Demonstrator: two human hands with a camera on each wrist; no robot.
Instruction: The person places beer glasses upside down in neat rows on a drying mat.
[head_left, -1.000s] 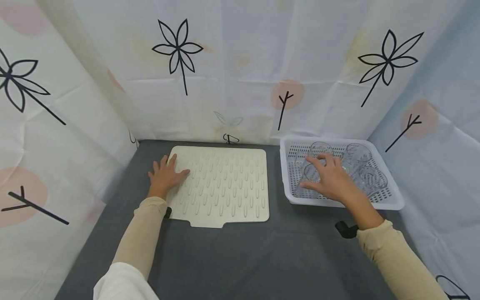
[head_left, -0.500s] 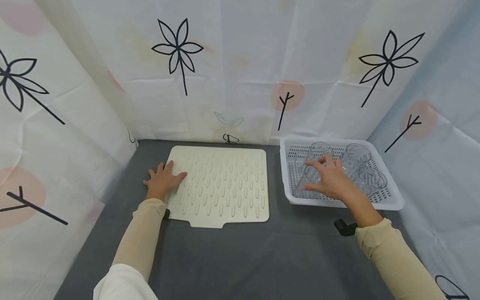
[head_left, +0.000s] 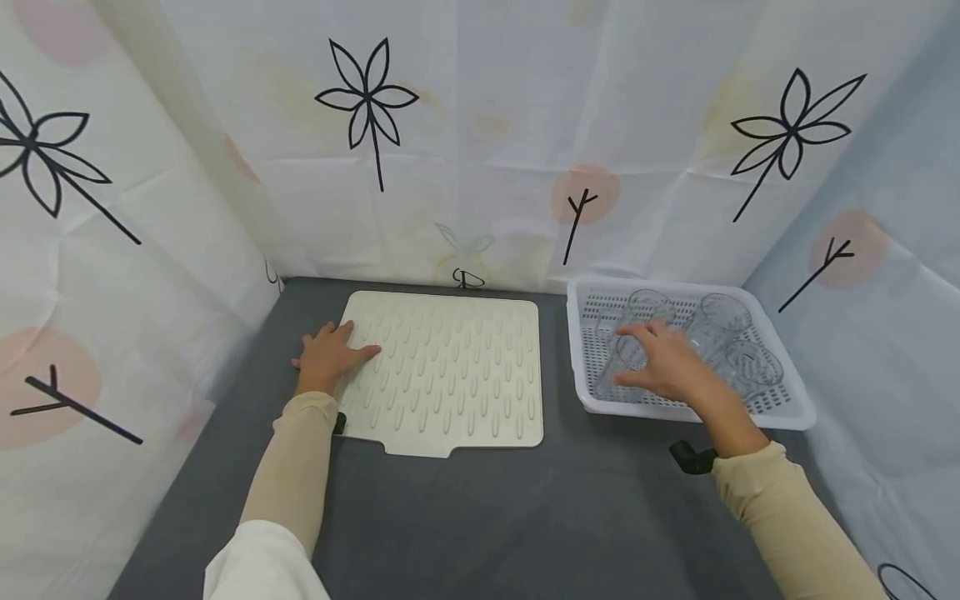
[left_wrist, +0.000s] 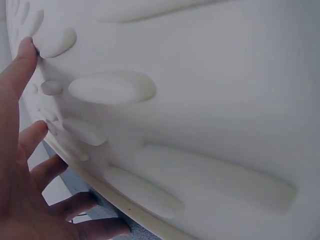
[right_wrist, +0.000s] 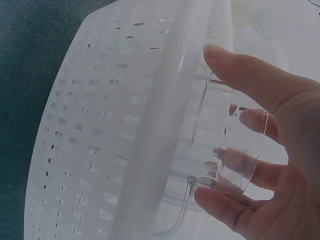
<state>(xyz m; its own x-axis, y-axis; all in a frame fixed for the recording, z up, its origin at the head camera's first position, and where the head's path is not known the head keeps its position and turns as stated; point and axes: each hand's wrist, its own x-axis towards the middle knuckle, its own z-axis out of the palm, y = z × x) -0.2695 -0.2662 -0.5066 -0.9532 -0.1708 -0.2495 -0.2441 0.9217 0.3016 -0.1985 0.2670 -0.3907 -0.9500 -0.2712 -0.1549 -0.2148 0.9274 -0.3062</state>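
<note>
- Head view first: the left hand (head_left: 327, 360) is spread wide and holds nothing, lying over the near-left edge of a cream-coloured rectangular board with raised oval ribs (head_left: 450, 375). The board stretches off to that hand's right, flat on a dark grey table top (head_left: 525, 517).
- Across to the right hand (head_left: 670, 360), and there's a wide C of thumb and forefinger, with a clear, round-rimmed glass vessel (head_left: 628, 354) in the gap. All this inside a white, perforated plastic basket (head_left: 787, 414), whose front wall runs below the right hand.
- More traffic here: clear glass neighbours (head_left: 726, 312) crowd just to the right of that hand, and another stands just beyond its fingers. Best, I'd judge, to lift straight up before any sideways move, or glass may knock glass.
- Left wrist view: thumb on the ribbed face, other fingers fanned along the rim. A light, flat press should be plenty to steady the board.
- Right wrist view, close in now! Fingers curve about the glass vessel, thumb up by the basket's rim; whether they truly grip, I cannot tell. A clear, curved glass handle (right_wrist: 186, 200) sits just beside the lowest fingertip; whose it is stays unclear. Even pressure from both sides looks wise: smooth glass could slip.
</note>
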